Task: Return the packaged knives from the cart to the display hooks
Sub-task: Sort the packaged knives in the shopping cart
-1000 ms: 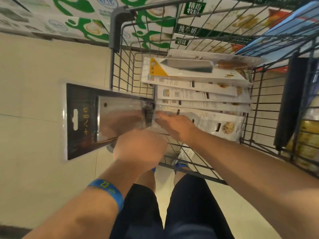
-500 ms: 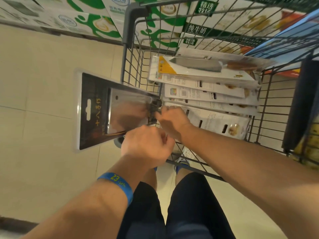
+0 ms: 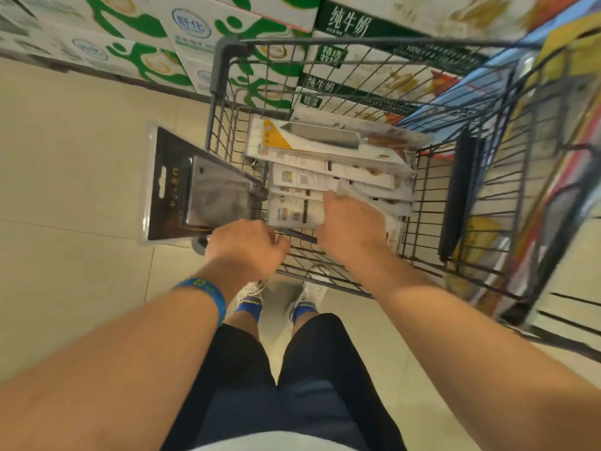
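Observation:
A black-backed blister pack with a cleaver (image 3: 192, 187) juts out past the left side of the wire cart (image 3: 432, 203). My left hand (image 3: 245, 247) grips its lower end, which the hand hides. Inside the cart lies a stack of white packaged knives (image 3: 328, 177); the top pack shows a steel blade, a wooden handle and a yellow corner. My right hand (image 3: 353, 224) is inside the cart, fingers curled round the near packs of that stack.
Stacked milk cartons (image 3: 182, 37) with green print line the aisle behind the cart. The cart's dark handle (image 3: 457, 193) is on the right, with colourful goods (image 3: 549, 177) beyond it. Pale floor tiles (image 3: 74, 164) stretch to the left. My legs and shoes stand below the cart.
The view tipped up and back, showing more cartons. The cleaver pack turned more upright in my left hand. My right hand moved right, from the cleaver pack's edge onto the white packs.

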`<action>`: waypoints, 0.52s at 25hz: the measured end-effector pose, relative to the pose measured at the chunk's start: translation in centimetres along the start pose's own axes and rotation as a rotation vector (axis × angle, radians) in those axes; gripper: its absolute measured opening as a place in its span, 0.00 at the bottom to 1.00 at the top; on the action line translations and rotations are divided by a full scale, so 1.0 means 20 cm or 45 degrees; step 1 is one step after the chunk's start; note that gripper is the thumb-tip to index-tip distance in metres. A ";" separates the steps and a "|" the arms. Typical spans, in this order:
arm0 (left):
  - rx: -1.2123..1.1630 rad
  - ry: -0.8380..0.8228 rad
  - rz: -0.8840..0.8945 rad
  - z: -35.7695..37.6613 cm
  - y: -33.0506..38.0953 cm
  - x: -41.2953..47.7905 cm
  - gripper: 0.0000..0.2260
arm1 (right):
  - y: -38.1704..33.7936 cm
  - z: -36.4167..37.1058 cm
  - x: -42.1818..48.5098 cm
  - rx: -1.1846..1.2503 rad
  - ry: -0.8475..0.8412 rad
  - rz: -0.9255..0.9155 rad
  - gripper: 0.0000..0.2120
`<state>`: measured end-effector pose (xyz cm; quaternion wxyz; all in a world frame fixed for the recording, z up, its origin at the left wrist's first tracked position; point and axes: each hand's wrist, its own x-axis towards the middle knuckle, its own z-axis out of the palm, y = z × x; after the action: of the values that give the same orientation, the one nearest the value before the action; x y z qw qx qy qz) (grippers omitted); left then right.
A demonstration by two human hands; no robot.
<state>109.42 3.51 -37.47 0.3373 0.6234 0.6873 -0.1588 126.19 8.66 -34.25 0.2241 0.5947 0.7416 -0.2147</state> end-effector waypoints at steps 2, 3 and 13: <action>-0.013 -0.017 0.006 -0.02 0.00 0.00 0.23 | 0.09 -0.11 -0.13 0.091 0.058 0.035 0.13; -0.038 -0.038 0.003 -0.03 0.00 0.00 0.22 | 0.13 -0.17 -0.19 0.140 0.109 0.055 0.13; -1.107 -0.012 0.364 -0.73 0.13 -0.20 0.45 | 0.26 -0.98 -0.62 0.916 0.442 -0.167 0.12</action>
<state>108.04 10.35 -23.80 0.5893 0.5118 0.5956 0.1897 132.15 11.33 -11.45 -0.1410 0.6142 0.6823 -0.3707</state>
